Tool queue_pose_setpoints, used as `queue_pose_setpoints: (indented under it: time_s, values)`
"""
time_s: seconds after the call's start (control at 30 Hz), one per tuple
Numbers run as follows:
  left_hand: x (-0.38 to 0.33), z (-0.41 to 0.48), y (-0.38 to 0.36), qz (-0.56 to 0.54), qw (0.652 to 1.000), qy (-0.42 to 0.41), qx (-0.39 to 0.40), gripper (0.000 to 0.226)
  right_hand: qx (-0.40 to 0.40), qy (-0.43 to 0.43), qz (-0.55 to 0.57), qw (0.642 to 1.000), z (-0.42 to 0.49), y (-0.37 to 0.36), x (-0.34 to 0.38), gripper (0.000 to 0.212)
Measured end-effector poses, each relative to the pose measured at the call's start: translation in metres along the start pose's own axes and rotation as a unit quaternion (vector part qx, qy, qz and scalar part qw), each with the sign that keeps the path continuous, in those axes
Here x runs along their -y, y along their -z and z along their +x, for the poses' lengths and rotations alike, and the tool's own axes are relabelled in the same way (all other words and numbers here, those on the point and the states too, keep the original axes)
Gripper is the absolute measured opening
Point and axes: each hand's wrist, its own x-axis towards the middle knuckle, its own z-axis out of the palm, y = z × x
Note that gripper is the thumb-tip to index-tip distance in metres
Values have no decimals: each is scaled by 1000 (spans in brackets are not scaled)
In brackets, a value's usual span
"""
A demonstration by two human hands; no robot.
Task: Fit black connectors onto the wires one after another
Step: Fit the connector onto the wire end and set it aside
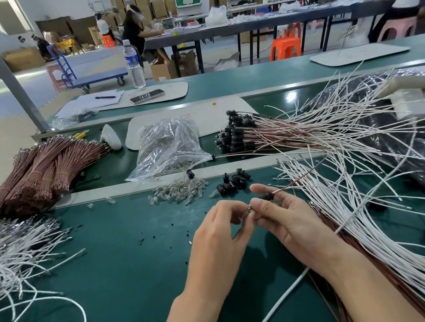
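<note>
My right hand (282, 216) pinches a black connector (267, 196) that sits on the end of a brown wire (298, 180) running up to the right. My left hand (223, 227) pinches a small clear bulb (246, 212) right at the connector's open end. Both hands meet above the green mat (128, 268). A small heap of loose black connectors (232, 182) lies just beyond my hands. Clear bulbs (178, 194) are scattered to its left.
Loose white wires (377, 214) fan across the right; more white wires (8, 252) lie at the left. Brown wire bundles (43, 171) sit back left, a plastic bag of bulbs (168, 146) in the middle, finished wires with connectors (234, 133) back right.
</note>
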Motion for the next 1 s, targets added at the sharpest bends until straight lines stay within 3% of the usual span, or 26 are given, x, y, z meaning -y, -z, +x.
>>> queue_pose_setpoints:
  time_s: [0.17,0.43,0.7,1.0]
  values:
    - [1,1,-2,38,999,-25,-1,11,-3,11,-24,1000,1,2,0,55]
    - [3,1,0,-5,1000,9,-16,15,5,6,-26,1000,-1,-4,2,68]
    - [6,3,0,-43,997,40,-42,18,-49,21,17,998,3,0,4,40]
    - [7,4,1,-74,996,51,-26,9,-33,22,23,999,5,1,4,41]
